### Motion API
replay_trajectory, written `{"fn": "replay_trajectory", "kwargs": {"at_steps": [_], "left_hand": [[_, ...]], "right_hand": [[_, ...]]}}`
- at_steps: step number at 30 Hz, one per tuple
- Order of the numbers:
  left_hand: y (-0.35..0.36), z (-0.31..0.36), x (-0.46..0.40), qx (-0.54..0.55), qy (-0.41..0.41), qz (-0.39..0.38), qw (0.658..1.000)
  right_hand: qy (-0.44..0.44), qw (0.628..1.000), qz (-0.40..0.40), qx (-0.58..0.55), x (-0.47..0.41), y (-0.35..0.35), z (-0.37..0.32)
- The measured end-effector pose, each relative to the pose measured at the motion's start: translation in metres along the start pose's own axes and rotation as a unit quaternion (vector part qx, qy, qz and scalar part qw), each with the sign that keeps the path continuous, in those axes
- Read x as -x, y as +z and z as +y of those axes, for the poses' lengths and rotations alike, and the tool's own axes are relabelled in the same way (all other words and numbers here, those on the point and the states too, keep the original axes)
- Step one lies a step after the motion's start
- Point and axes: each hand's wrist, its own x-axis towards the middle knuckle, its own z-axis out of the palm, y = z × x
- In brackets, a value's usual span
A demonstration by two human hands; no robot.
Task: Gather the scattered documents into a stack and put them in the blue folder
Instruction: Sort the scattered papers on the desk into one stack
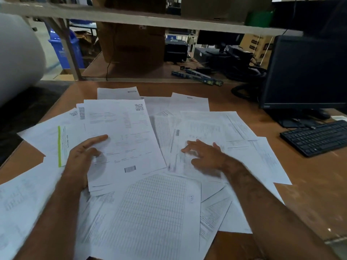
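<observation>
both bare forearms reach forward from the lower edge of view, sleeves not visible. left hand (82,156): thumb laid straight on top of a thin stack of white printed sheets (122,139), fingers curled beneath its left edge, pinching it. right hand (204,156): palm down, fingers spread and roughly straight, blurred, resting flat on loose white printed papers (206,126). the two hands are well apart.

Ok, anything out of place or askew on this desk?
Yes: the printed documents lie fanned across the wooden desk at clashing angles, overlapping. The left hand grips a few sheets with a QR-coded page on top; the right hand rests flat on others. No blue folder shows.
</observation>
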Motion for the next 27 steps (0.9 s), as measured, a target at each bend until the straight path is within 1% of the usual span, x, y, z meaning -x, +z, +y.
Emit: {"fn": "replay_trajectory", "kwargs": {"at_steps": [3, 5, 7, 8, 9, 10, 11, 12, 13, 14, 16, 19, 22, 24, 27], "left_hand": [[0.000, 0.000, -0.001, -0.002, -0.024, -0.001, 1.000], [0.000, 0.000, -0.002, -0.005, -0.038, -0.001, 0.999], [0.002, 0.002, -0.002, -0.004, -0.041, -0.003, 0.999], [0.003, 0.003, -0.001, -0.002, -0.041, -0.003, 0.999], [0.004, 0.005, 0.000, 0.001, -0.041, -0.003, 0.999], [0.004, 0.005, 0.000, 0.003, -0.041, -0.004, 0.999], [0.003, 0.005, 0.001, 0.003, -0.043, -0.004, 0.999], [0.003, 0.005, 0.001, 0.001, -0.042, -0.005, 0.999], [0.002, 0.004, 0.001, -0.001, -0.041, -0.004, 0.999], [0.002, 0.003, 0.000, -0.003, -0.040, -0.003, 0.999], [0.001, 0.000, 0.000, -0.003, -0.039, 0.002, 0.999], [0.002, 0.001, 0.001, -0.002, -0.035, -0.003, 0.999], [0.002, 0.003, 0.000, -0.001, -0.036, -0.004, 0.999], [0.002, 0.002, -0.001, -0.006, -0.035, -0.004, 0.999], [0.002, 0.002, 0.000, -0.004, -0.030, -0.010, 0.999]], "right_hand": [[-0.021, 0.995, 0.016, -0.096, 0.006, -0.002, 0.000], [-0.027, 0.994, 0.044, -0.099, 0.007, -0.002, -0.001], [0.003, 0.988, 0.136, -0.070, 0.009, -0.004, 0.005], [0.041, 0.981, 0.183, -0.047, 0.010, -0.006, 0.011], [0.090, 0.973, 0.210, -0.019, 0.011, -0.009, 0.016], [0.144, 0.968, 0.206, 0.010, 0.012, -0.013, 0.021], [0.186, 0.964, 0.186, 0.038, 0.013, -0.016, 0.024], [0.210, 0.962, 0.165, 0.060, 0.012, -0.018, 0.026], [0.215, 0.962, 0.155, 0.068, 0.011, -0.020, 0.026], [0.214, 0.962, 0.159, 0.055, 0.008, -0.021, 0.027], [0.197, 0.961, 0.195, -0.014, 0.005, -0.022, 0.026], [0.171, 0.942, 0.260, -0.128, 0.002, -0.029, 0.026], [0.195, 0.923, 0.252, -0.218, -0.006, -0.038, 0.025], [0.204, 0.925, 0.233, -0.219, -0.010, -0.041, 0.025], [0.186, 0.950, 0.220, -0.125, -0.014, -0.060, 0.025]]}}
